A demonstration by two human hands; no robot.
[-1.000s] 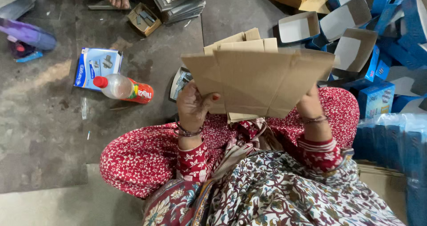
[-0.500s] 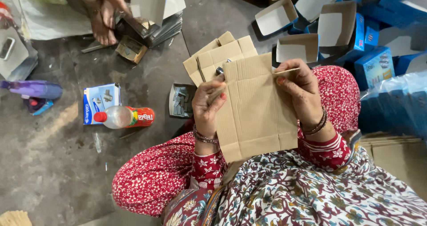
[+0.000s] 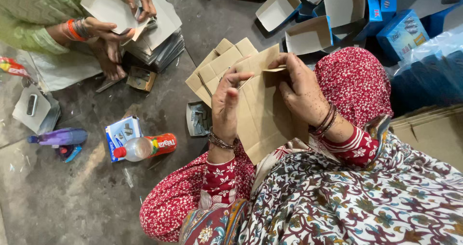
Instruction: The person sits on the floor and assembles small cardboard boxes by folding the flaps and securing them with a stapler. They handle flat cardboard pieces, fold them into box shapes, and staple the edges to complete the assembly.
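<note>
Since a moment ago the flat brown cardboard blank (image 3: pixel 263 115) has come down from chest height onto the lap, turned upright, so the fold has begun. The left hand (image 3: pixel 225 105) pinches its left edge; the right hand (image 3: pixel 301 93) bends the top flap at twelve o'clock. At nine o'clock, a small grey open tray (image 3: pixel 197 119) holds small grey pieces; open white-lined boxes (image 3: pixel 308 33) at one o'clock look empty.
</note>
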